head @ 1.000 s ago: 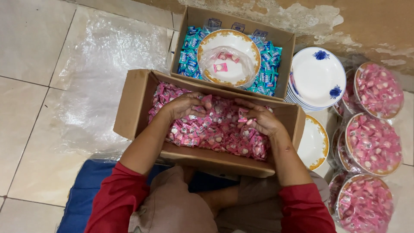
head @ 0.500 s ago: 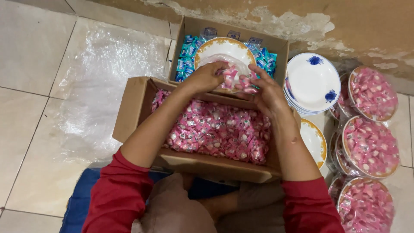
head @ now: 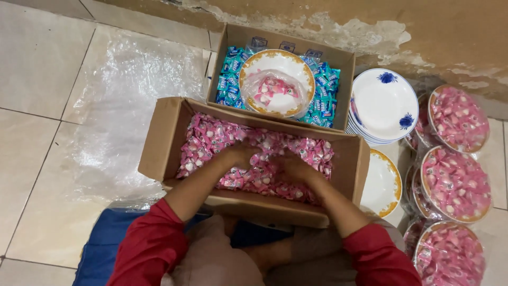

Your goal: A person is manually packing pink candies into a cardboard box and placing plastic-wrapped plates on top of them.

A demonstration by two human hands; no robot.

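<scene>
A cardboard box (head: 159,139) in front of me is filled with small pink wrapped candies (head: 211,136). Both my hands are down in that pile, side by side and motion-blurred: my left hand (head: 241,157) near the middle, my right hand (head: 294,169) just to its right. Their fingers are buried among the candies, so their grip is unclear. Behind stands a second box (head: 233,36) of teal wrapped candies (head: 228,79). On them rests a gold-rimmed white plate (head: 253,61) lined with a clear plastic bag (head: 272,89) holding some pink candies.
To the right stand a stack of white plates with blue flowers (head: 383,106), an empty gold-rimmed plate (head: 383,185) and three wrapped plates of pink candies (head: 456,182). A clear plastic sheet (head: 132,95) lies on the tiles at left. A blue mat (head: 100,238) is under me.
My hands lifted pink candies from the near box, dropped them into the bag on the plate, and have come back down into the near box. The plate's bag holds more candies.
</scene>
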